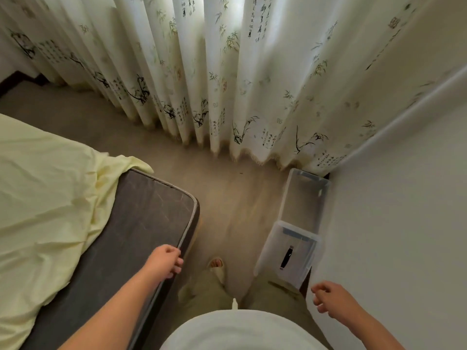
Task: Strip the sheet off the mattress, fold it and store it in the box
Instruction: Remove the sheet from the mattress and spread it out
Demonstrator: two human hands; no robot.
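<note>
L hand (166, 261) reaches fwd, arm extended, fingers curled downward (grip unclear). R hand (328, 299) hangs lower right, fingers loosely curled, holding nothing.

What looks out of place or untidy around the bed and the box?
The pale yellow sheet is off the near corner of the mattress and lies crumpled, leaving its grey top bare. A small black object lies on or in the clear plastic piece beside the box; I cannot tell what it is.

Pale yellow sheet (45, 188); dark grey-brown mattress (141, 213); cream curtain (227, 72), black bamboo-and-script print; clear box (303, 198).
</note>
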